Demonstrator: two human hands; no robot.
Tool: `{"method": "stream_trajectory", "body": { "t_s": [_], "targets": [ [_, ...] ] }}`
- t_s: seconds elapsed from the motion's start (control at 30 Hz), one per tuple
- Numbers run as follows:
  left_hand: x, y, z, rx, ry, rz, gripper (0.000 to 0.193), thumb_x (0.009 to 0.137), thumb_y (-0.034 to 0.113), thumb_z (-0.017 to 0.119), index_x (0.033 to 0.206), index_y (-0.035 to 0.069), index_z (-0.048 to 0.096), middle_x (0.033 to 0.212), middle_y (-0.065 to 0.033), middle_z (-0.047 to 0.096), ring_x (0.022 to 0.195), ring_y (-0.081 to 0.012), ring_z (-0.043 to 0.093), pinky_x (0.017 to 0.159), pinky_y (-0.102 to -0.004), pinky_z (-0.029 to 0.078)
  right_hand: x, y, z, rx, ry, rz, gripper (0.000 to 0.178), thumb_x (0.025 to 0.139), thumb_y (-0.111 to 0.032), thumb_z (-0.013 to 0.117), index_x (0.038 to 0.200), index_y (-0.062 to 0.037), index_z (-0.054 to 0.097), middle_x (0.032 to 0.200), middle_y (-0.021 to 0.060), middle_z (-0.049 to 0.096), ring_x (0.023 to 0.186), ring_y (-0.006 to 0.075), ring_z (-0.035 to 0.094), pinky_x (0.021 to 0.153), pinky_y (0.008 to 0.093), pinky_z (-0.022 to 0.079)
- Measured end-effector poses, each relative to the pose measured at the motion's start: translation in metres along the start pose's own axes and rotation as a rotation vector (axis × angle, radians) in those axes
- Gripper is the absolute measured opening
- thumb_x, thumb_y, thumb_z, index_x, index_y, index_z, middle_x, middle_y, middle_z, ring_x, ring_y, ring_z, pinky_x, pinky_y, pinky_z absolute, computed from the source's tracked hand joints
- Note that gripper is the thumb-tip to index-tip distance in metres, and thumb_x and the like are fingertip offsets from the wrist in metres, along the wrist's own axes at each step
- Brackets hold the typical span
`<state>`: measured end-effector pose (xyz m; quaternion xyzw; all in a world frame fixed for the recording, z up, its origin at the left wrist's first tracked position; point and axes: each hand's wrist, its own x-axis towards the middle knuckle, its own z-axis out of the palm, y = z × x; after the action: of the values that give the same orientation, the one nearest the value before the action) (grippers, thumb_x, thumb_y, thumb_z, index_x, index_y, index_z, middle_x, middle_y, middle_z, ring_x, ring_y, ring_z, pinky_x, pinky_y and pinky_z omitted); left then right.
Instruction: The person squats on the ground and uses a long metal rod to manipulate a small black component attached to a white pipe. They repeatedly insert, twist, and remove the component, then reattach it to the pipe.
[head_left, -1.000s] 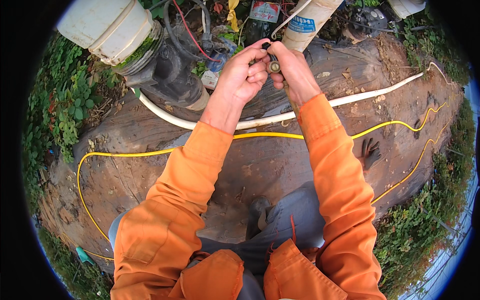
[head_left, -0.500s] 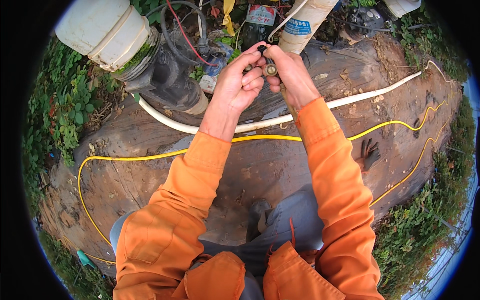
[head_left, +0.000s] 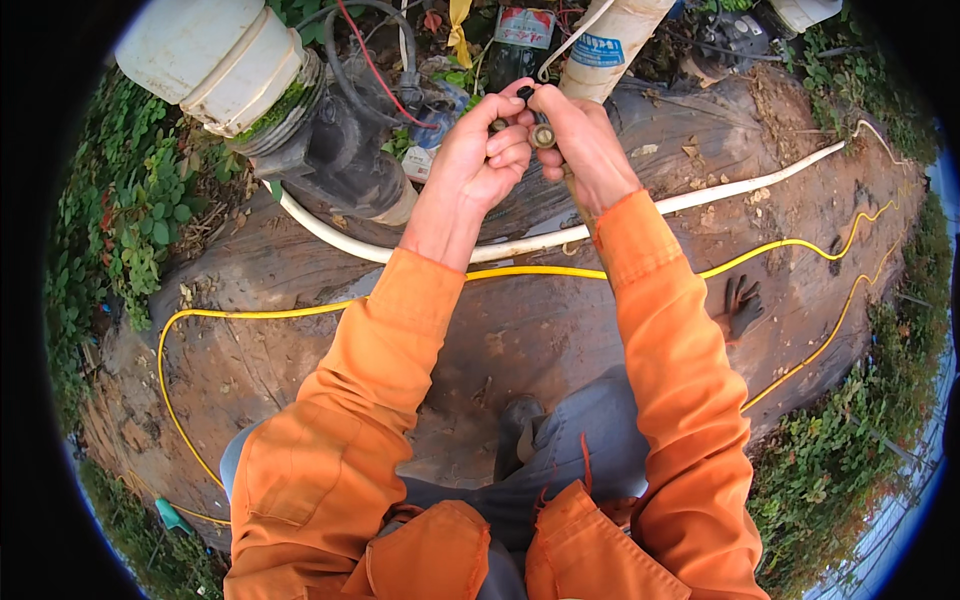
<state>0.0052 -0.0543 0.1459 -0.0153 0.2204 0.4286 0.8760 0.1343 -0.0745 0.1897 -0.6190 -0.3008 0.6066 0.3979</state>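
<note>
Up at the top middle my hands meet around some small parts. My left hand (head_left: 478,155) is closed, its thumb and forefinger at a small black piece (head_left: 525,93). A dull brass-coloured round part (head_left: 498,125) peeks out between its fingers. My right hand (head_left: 592,145) is curled around a brass-coloured round-ended fitting (head_left: 543,136), and its thumb also reaches the black piece. From under the right hand a thin tan length (head_left: 578,196) runs down toward the cuff; whether it joins the fitting is hidden by the fingers.
Behind my hands stand a thick white pipe (head_left: 612,45), a dark valve-like body (head_left: 335,150) with a white container (head_left: 215,65), and a labelled bottle (head_left: 520,45). A white hose (head_left: 530,243) and yellow hose (head_left: 260,316) cross the plastic-covered ground. A dark glove (head_left: 742,305) lies right.
The view has shifted very slightly. Both hands keep nearly the same pose around the small parts, with no visible release or new hold.
</note>
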Motion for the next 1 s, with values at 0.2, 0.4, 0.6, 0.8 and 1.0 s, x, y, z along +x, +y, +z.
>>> {"method": "stream_trajectory", "body": {
  "t_s": [0.2, 0.4, 0.6, 0.8, 1.0],
  "targets": [
    [0.0, 0.004, -0.004, 0.003, 0.002, -0.004, 0.029, 0.088, 0.002, 0.053, 0.117, 0.0, 0.055, 0.08, -0.0079, 0.056, 0.043, -0.0037, 0.036, 0.037, -0.0187, 0.028, -0.001, 0.002, 0.006, -0.034, 0.033, -0.03, 0.035, 0.086, -0.033, 0.059, 0.082, 0.001, 0.065, 0.07, 0.0016, 0.056, 0.051, 0.0085, 0.044, 0.043, 0.024, 0.031],
    [-0.004, 0.012, -0.007, 0.139, -0.076, 0.011, 0.033, 0.091, 0.003, 0.05, 0.124, 0.0, 0.053, 0.105, -0.0079, 0.062, 0.042, -0.0021, 0.035, 0.036, -0.016, 0.029, 0.0, 0.009, 0.005, 0.066, -0.089, -0.054, 0.03, 0.089, -0.028, 0.058, 0.085, 0.0008, 0.065, 0.069, 0.0004, 0.056, 0.051, 0.0067, 0.045, 0.042, 0.023, 0.032],
    [0.009, 0.001, -0.014, 0.178, -0.162, -0.052, 0.03, 0.094, 0.009, 0.052, 0.124, 0.004, 0.055, 0.094, -0.0032, 0.065, 0.041, 0.0003, 0.039, 0.034, -0.0138, 0.03, 0.003, 0.019, -0.012, -0.042, -0.073, -0.135, 0.024, 0.089, -0.028, 0.06, 0.084, -0.0043, 0.063, 0.065, -0.001, 0.056, 0.05, 0.0047, 0.047, 0.043, 0.0217, 0.036],
    [0.009, 0.006, -0.019, 0.219, -0.045, 0.098, 0.036, 0.097, 0.012, 0.049, 0.131, 0.0, 0.05, 0.12, -0.0057, 0.063, 0.042, 0.0004, 0.036, 0.033, -0.014, 0.026, 0.017, 0.019, -0.004, -0.284, 0.09, -0.356, 0.031, 0.083, -0.026, 0.058, 0.081, 0.0027, 0.07, 0.064, 0.0131, 0.064, 0.058, 0.0157, 0.061, 0.057, 0.0335, 0.049],
    [0.018, 0.003, -0.026, 0.187, -0.026, 0.049, 0.036, 0.096, 0.01, 0.049, 0.13, 0.0, 0.051, 0.111, -0.0051, 0.065, 0.042, -0.0005, 0.037, 0.033, -0.015, 0.027, 0.008, 0.015, -0.006, -0.322, 0.157, -0.37, 0.038, 0.084, -0.031, 0.058, 0.081, 0.0061, 0.067, 0.072, 0.0236, 0.065, 0.073, 0.0354, 0.068, 0.067, 0.0413, 0.051]
  ]
}}
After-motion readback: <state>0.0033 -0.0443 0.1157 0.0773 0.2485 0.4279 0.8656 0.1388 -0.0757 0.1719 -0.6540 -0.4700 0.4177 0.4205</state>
